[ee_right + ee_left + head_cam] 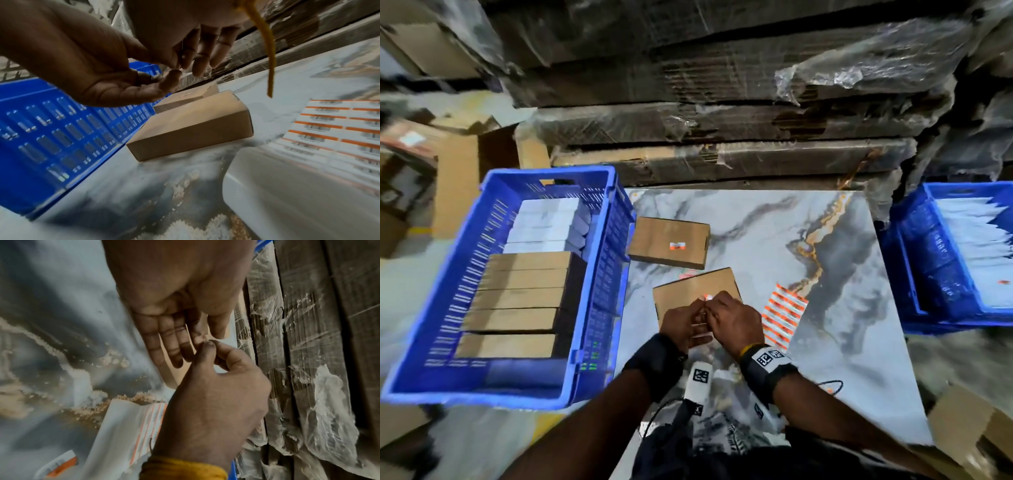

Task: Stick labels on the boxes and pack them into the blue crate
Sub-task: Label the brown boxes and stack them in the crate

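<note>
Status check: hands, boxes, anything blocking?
Both hands meet fingertip to fingertip over near box. Far box labelled, beside blue crate. Nothing blocking.

We saw bare marble tabletop (pixel 842 274) at centre right; two cardboard boxes (pixel 669 245) and the blue crate (pixel 599 274) crowded the left.

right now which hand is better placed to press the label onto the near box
Right. The right hand pinches at the label over the near box, fingertips pointing down at it; the left hand lies open, palm up.

Both hands (pixel 710 320) meet over a brown box (pixel 697 291) beside the blue crate (pixel 599 274).
</note>
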{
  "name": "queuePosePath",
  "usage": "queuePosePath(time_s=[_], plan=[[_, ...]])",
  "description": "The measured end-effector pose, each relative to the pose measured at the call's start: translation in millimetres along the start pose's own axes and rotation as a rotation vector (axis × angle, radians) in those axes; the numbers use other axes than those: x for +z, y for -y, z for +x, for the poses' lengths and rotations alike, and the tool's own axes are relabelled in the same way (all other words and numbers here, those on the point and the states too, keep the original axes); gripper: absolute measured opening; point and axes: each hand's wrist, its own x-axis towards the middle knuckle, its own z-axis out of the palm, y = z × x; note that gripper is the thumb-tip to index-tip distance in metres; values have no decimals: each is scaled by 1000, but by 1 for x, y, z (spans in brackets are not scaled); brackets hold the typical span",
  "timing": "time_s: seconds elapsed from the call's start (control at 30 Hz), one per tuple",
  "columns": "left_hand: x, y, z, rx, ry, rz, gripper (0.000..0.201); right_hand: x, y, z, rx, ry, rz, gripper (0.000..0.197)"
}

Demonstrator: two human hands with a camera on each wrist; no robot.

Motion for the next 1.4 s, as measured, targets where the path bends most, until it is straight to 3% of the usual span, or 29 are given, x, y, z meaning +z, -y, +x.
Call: queuePosePath(time_s=[0.13,0.3,0.43,0.6,0.83,1.23,1.4], plan=[[-13,-11,3,-44,4,85,20,8,3,-2,65,78,154,28],[-24,-25,19,50,13,395,19,11,-8,16,478,109,588,22],[-27,-30,30,125,55,681,25,13,-15,42,695,275,672,9],[-32,-35,43,144,30,789,19,19,-19,61,725,372,567,22],[-30,-37,55,110,-78,918,21,22,-10,70,721,443,345,20],[-22,-34,76,87,-202,1163,44,28,4,76,784,438,182,21],[-30,-32,80,66,-251,1208,59,29,1,84,760,496,110,39]])
